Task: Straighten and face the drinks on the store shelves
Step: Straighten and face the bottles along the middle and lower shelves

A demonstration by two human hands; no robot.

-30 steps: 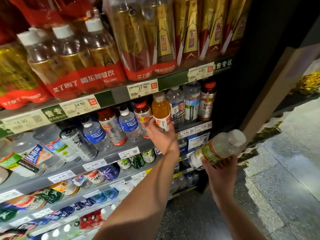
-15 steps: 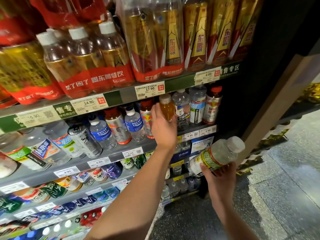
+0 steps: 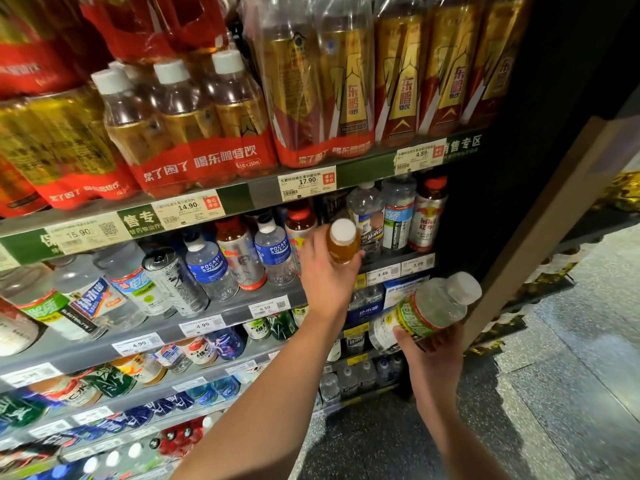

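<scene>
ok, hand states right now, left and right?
Left hand: grips the orange drink bottle at the shelf.
Right hand: holds the green-labelled clear bottle, off the shelf.

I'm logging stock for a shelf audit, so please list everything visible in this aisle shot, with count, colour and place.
Shrink-wrapped energy drink packs: several, gold and red, top shelf.
Pocari Sweat bottles: two, clear with blue labels, second shelf.
Red Bull bottle: one, red cap, right end of second shelf.
Black-and-white can: one, second shelf, left of the Pocari Sweat.
Price tags: many, white, along the shelf edges.
Lower-shelf drinks: many, mixed colours, too small to count.
Orange drink bottle: one, white cap, tilted, in the left hand.
Clear bottle with green label: one, white cap, in the right hand.
Left hand: grips the orange drink bottle at the second shelf.
Right hand: holds the clear bottle off the shelves.
</scene>
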